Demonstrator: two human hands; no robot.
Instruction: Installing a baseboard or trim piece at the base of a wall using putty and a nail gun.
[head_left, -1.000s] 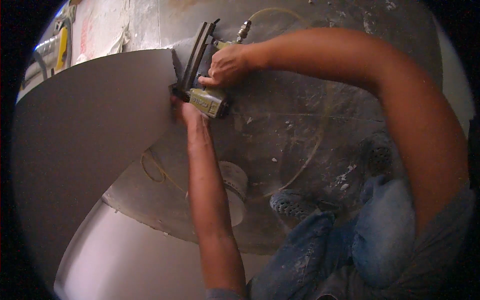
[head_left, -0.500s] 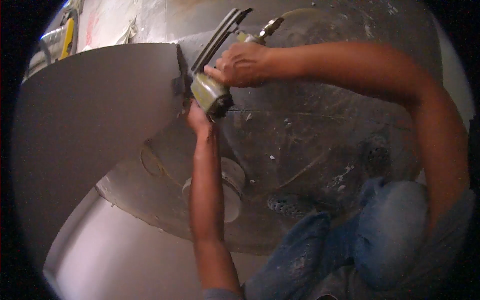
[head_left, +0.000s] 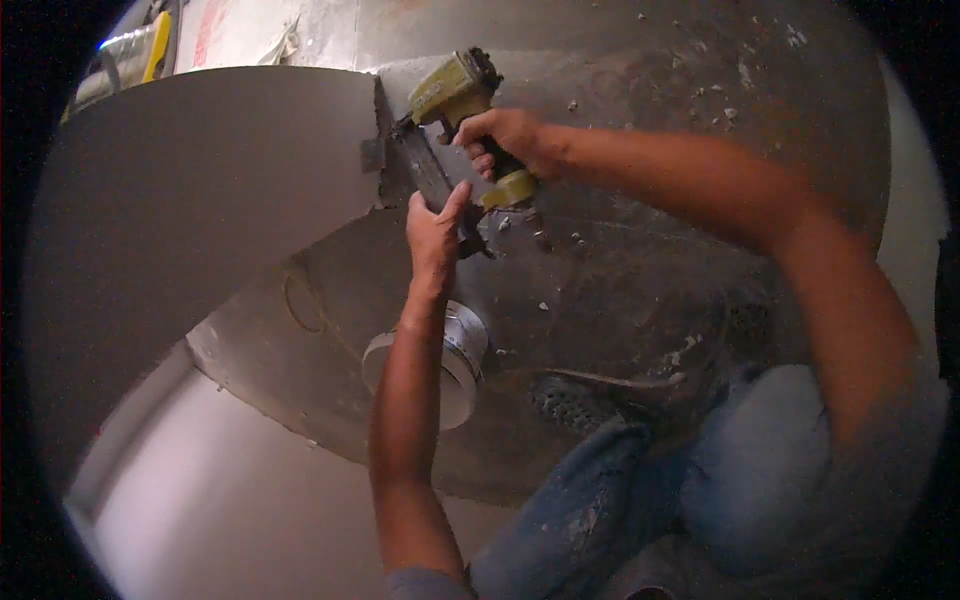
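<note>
Nearest the camera, at the lower right of the frame, the person's knees in dusty blue jeans (head_left: 690, 480) are bent, which suggests a crouch over the work. Just above, left of centre, a roll of silver tape (head_left: 455, 350) lies on the debris-strewn floor (head_left: 640, 260), within easy reach. The left hand (head_left: 435, 232) rises from the lower centre and clasps the long dark magazine (head_left: 425, 170) of the pneumatic nail gun (head_left: 462, 95), apparently to steady it or work on it. The right hand (head_left: 505, 135), entering from the right, is clenched around the gun's handle, with the olive-yellow body uppermost. The tool sits at upper centre, at the edge of a large grey panel (head_left: 200, 220) that fills the left of the frame. Farthest, at upper left, a yellow-and-metal object (head_left: 140, 55) is too small to identify.
</note>
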